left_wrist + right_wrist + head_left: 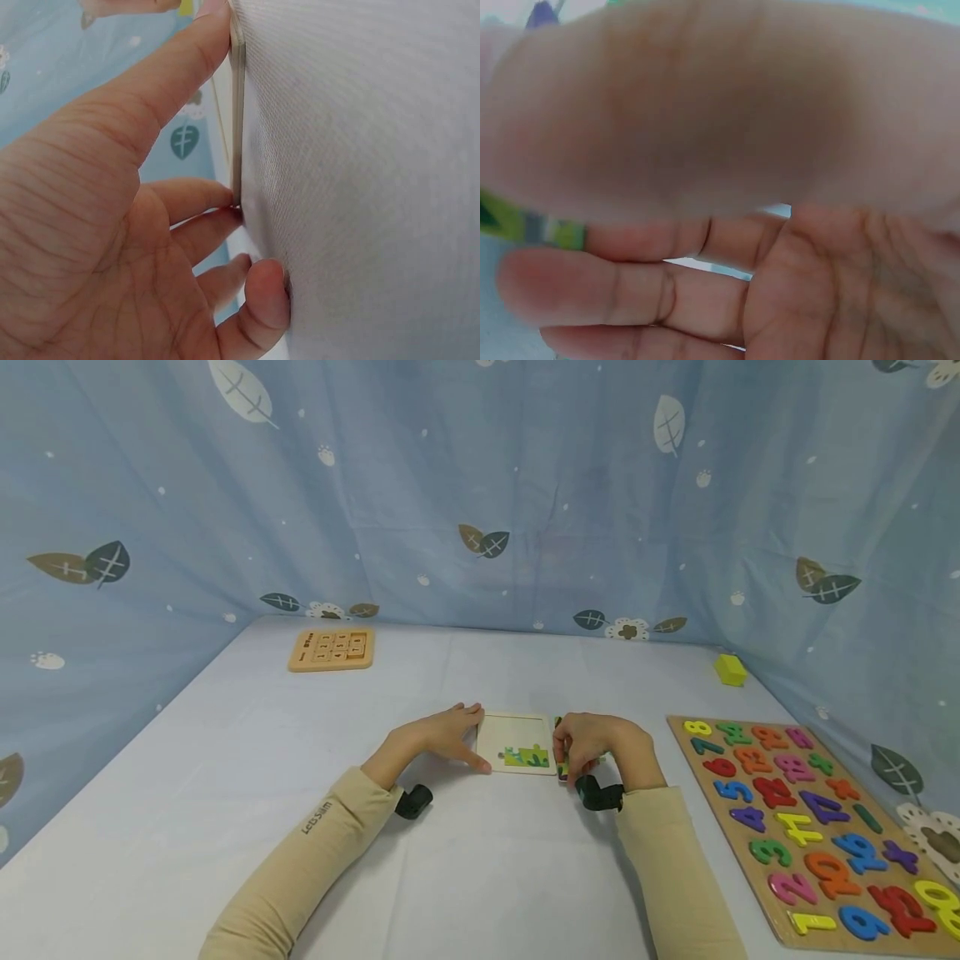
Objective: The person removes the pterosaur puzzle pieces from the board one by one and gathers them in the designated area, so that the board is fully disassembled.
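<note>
We see a cream puzzle board (517,735) with green pieces, a white counter (480,860), and blue leaf-patterned curtain (525,485)

We see the small puzzle tray (516,735) as pale wood with a matt face, its edge thin and smooth; the table cover (525,877) looks like finely woven matt cloth; the number board (813,827) is raw-looking wood under glossy painted digits.
</note>
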Tool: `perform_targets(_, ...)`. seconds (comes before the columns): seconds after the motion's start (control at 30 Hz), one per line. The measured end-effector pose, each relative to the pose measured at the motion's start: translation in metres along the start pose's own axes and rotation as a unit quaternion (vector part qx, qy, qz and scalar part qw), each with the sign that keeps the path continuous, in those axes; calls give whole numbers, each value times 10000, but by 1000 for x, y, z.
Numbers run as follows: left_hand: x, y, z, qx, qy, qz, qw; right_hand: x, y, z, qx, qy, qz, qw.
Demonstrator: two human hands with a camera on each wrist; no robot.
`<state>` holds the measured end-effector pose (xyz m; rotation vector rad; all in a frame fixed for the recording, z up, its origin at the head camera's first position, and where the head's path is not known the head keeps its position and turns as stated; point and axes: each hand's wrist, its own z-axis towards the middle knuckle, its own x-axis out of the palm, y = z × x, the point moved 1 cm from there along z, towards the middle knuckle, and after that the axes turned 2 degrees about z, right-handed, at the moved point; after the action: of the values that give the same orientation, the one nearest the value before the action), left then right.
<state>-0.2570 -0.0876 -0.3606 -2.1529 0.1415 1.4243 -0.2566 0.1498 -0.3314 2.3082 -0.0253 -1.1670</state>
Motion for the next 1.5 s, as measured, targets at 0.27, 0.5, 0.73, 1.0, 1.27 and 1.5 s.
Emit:
perform_targets(0.27,1,1,1,-41,12,28,10000,1,3,-1,240,-74,-129,9996)
perform_targets(0.5,1,1,1,-73,6,10,10000,-1,3,-1,141,-164,-162,9996)
perform_targets(0.73,0,1,1,-30,5,24,10000,-7,1,-1,-177,-392,-224,9988)
perform_targets(1.0,0,1,1,-30,4,74,10000,-7,5,0,-628,-604,-330,9956)
perform_targets(1.27,0,3,2,-71,0,16,10000,-1,18,9,-950,-985,-503,9893)
perform_targets(1.5,0,2,2,-111,21,28,9999,10,31,19,-979,-943,-828,9873)
